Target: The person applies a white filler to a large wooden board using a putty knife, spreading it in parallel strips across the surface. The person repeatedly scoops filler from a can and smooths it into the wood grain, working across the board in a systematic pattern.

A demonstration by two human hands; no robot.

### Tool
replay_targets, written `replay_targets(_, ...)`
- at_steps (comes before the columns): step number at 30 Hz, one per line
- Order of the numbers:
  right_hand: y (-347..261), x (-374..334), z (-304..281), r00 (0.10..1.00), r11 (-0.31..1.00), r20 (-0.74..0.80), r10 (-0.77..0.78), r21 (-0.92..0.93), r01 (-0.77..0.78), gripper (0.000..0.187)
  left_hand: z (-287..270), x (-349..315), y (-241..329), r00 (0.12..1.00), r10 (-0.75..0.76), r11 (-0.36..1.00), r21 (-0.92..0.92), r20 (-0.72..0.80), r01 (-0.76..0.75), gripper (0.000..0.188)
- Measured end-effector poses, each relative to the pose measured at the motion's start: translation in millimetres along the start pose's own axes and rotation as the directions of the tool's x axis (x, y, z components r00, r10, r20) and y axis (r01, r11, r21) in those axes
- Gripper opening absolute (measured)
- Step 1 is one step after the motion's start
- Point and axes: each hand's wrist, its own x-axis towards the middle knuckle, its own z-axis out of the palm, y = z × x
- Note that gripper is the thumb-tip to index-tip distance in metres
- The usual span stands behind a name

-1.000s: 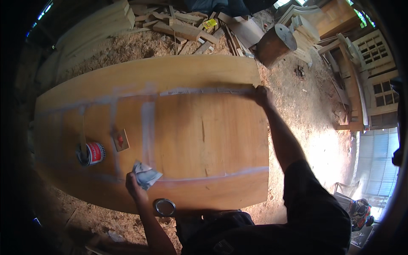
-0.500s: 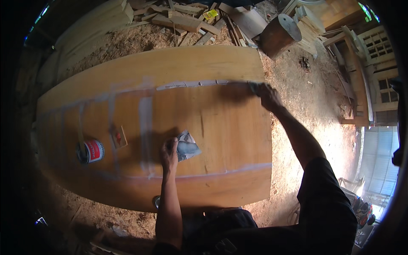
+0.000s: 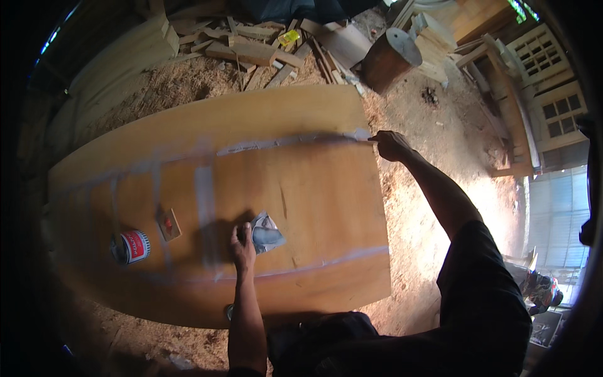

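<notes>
A large wooden panel lies flat in front of me, with pale grey filler along its seams. At the panel's right edge, my right hand is closed on a small putty knife, mostly hidden by the fingers, at the end of the far seam. My left hand pinches a creased piece of card bearing a grey smear of filler, held over the middle of the panel. Left of it are an open can with a red and white label and a small wood piece with a red blob on it.
A round tin shows at the panel's near edge, beside my left forearm. Beyond the panel lie wood offcuts and a log stump. Wooden frames with window grids lean at the right. Shavings cover the ground.
My right hand has followed the far seam to the panel's right edge, and the filler strip there looks more smeared. My left hand still holds the card. The whole view has shifted slightly.
</notes>
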Motion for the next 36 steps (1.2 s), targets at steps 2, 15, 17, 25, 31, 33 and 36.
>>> replay_targets(2, 1.4, 10.7, -8.3, 0.994, 0.996, -0.082, 0.072, 0.059, -0.067, 0.041, 2.3, -0.3, 1.2, 1.000, 0.023, 1.000, -0.006, 0.000, -0.023, 0.028)
replay_targets(15, 6.0, 11.1, 12.2, 0.843, 0.990, -0.521, -0.135, -0.045, 0.130, 0.046, -1.8, -1.5, -2.5, 0.998, 0.060, 0.998, 0.015, 0.014, -0.060, 0.028)
replay_targets(17, 1.5, -2.2, 29.2, 0.949, 0.991, -0.291, -0.125, -0.085, 0.104, 0.045, -0.5, -0.6, -4.4, 0.998, 0.068, 0.997, -0.020, 0.010, -0.068, 0.028)
replay_targets(25, 12.9, 8.7, 0.2, 0.936, 0.998, -0.352, 0.010, 0.061, 0.013, 0.046, -1.4, 2.1, 1.2, 0.997, 0.077, 0.996, 0.054, 0.006, -0.077, 0.029)
replay_targets(31, -72.8, 39.7, 22.1, 0.949, 0.967, -0.239, 0.205, 0.197, -0.160, 0.032, -0.4, -1.2, -0.8, 0.999, 0.031, 0.999, -0.009, 0.025, -0.031, 0.028)
replay_targets(33, -97.9, 46.5, 29.6, 0.953, 0.945, -0.177, 0.248, 0.259, -0.198, 0.037, 0.0, -2.0, -2.1, 0.999, 0.033, 0.999, -0.019, 0.024, -0.033, 0.029)
replay_targets(36, -125.8, 58.1, 31.2, 0.968, 0.956, -0.161, 0.191, 0.255, -0.147, 0.040, -0.8, -1.5, -2.4, 0.998, 0.066, 0.994, 0.084, 0.012, -0.067, 0.028)
